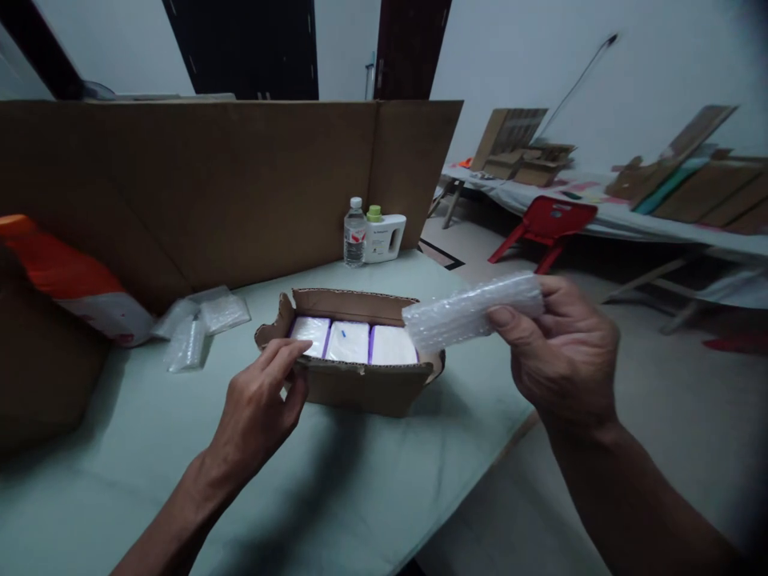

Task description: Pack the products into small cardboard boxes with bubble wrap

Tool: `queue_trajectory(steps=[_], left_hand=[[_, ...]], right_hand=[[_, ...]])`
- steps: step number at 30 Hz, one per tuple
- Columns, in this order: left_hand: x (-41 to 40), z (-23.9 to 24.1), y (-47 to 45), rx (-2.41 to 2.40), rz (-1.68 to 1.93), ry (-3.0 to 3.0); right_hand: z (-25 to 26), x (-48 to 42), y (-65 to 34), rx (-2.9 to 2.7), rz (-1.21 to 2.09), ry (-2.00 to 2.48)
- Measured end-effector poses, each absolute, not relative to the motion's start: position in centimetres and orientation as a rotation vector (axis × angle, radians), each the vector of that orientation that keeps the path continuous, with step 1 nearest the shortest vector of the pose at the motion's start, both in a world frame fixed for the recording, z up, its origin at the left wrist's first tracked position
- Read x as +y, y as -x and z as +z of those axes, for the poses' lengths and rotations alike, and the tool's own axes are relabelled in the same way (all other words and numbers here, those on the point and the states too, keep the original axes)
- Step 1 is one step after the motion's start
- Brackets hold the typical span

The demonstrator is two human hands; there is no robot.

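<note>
Right hand is up pinching some bubble wrap, left hand slants to the cardboard box, thumb and fingers parted.

A pale green, smooth-covered tabletop carries an open, rectangular brown cardboard box towards the middle. On the left lie clear plastic packets, beside an orange-and-white package and a larger brown carton. On the far side, before an upright brown cardboard panel, stand a clear, white-capped plastic bottle and, just right of it, a white, green-capped plastic jug.
</note>
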State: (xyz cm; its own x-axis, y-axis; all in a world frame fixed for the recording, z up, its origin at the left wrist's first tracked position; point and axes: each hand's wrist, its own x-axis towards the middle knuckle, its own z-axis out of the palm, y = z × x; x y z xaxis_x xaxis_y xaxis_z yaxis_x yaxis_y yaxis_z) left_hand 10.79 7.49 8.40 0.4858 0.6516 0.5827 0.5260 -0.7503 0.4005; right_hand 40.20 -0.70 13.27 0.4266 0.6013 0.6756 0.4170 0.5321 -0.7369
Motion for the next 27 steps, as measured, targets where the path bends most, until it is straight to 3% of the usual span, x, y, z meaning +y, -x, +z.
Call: queue_trajectory(steps=[14, 21, 27], left_hand=[[4.6, 7.5, -9.5, 0.973, 1.137, -2.632], [4.5, 8.4, -8.7, 1.034, 1.124, -2.764], [5.2, 11.4, -7.7, 1.055, 1.060, -2.947]], right_hand=[[14.8, 6.2, -37.5, -1.851, 0.566, 1.281], [16.1, 9.3, -34.2, -2.384, 0.395, 1.900], [16.2, 7.7, -35.1, -2.356, 0.246, 2.005]])
